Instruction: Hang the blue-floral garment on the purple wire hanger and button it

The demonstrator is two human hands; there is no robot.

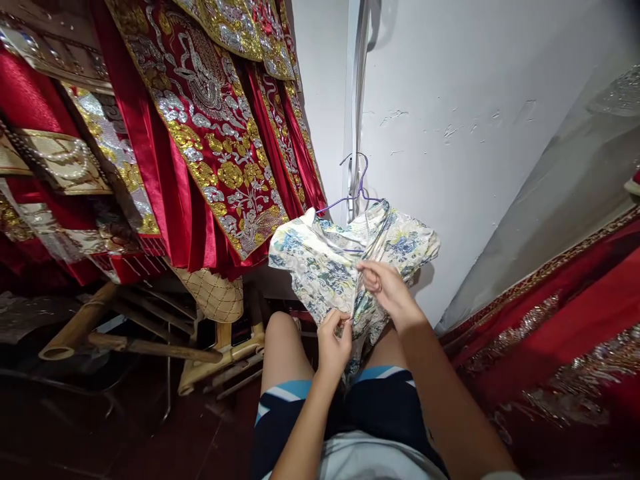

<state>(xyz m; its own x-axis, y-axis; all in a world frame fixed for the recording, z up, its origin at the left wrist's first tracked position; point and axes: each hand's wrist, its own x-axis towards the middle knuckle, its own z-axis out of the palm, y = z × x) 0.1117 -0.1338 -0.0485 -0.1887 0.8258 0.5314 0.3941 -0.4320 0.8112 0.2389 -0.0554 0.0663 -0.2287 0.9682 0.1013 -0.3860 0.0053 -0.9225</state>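
A white floral garment (320, 270) with blue, green and yellow print hangs on a thin purple hanger (361, 190). The hanger's hook is up against a metal strip on the wall. Low on the garment's front, my left hand (335, 333) pinches the cloth near its middle edge. Higher and to the right, my right hand (385, 287) is closed on the overlapping front edge, fingers curled. The garment's lower part hangs down between my knees, partly behind my hands.
Red costumes with gold and silver embroidery (230, 175) hang at the left. Below them stands a bamboo frame (155, 348). A white wall (440, 87) rises ahead, and red sequined cloth (565, 313) lies behind clear plastic at the right.
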